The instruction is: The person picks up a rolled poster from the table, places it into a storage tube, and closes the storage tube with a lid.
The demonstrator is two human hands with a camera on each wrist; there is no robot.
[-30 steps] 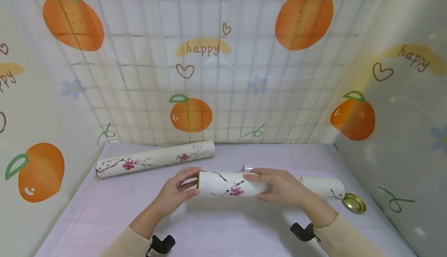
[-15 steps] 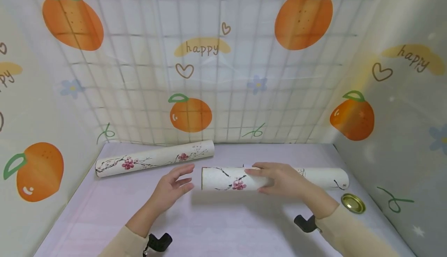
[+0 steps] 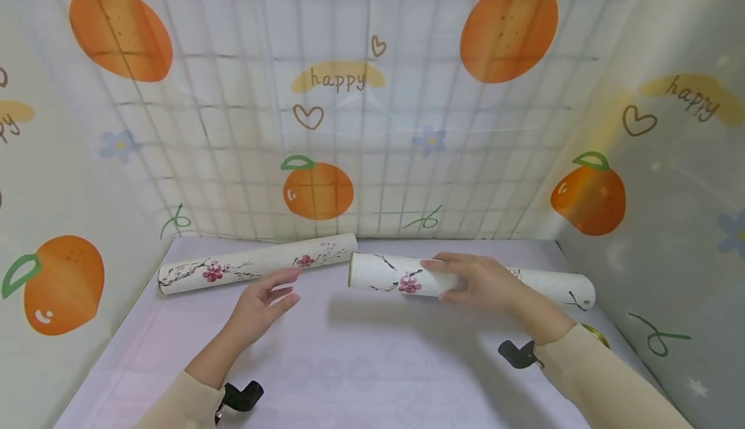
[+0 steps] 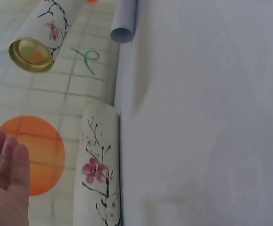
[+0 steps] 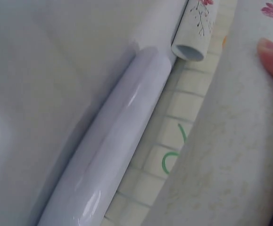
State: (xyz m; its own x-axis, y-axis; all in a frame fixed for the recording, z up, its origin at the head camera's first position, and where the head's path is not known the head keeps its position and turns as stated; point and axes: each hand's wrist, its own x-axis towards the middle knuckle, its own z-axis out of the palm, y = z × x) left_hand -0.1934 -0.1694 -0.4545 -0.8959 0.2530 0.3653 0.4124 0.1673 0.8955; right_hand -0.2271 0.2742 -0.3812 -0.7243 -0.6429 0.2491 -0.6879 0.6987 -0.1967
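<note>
My right hand (image 3: 489,283) grips a white cardboard tube (image 3: 372,272) with plum blossom branches, raised above the table and lying roughly level. Its left end wears a gold metal cap (image 4: 31,55), seen in the left wrist view. My left hand (image 3: 259,306) is apart from the tube, fingers loosely extended, holding nothing. A second blossom tube (image 3: 256,266) lies on the table at the back left, its right end an open hollow in the right wrist view. Behind the held tube lies a glossy pale lavender roll (image 5: 112,127), hidden in the head view.
A loose gold lid (image 3: 596,334) lies on the table at the right, mostly hidden by my right sleeve. A pale lavender cloth covers the table (image 3: 326,377). Curtains printed with oranges (image 3: 318,191) stand at the back and both sides.
My left hand has let go of the tube's capped end and drawn away left. My right hand has lifted the tube farther back and slightly right, and its sleeve now covers most of the loose lid.
</note>
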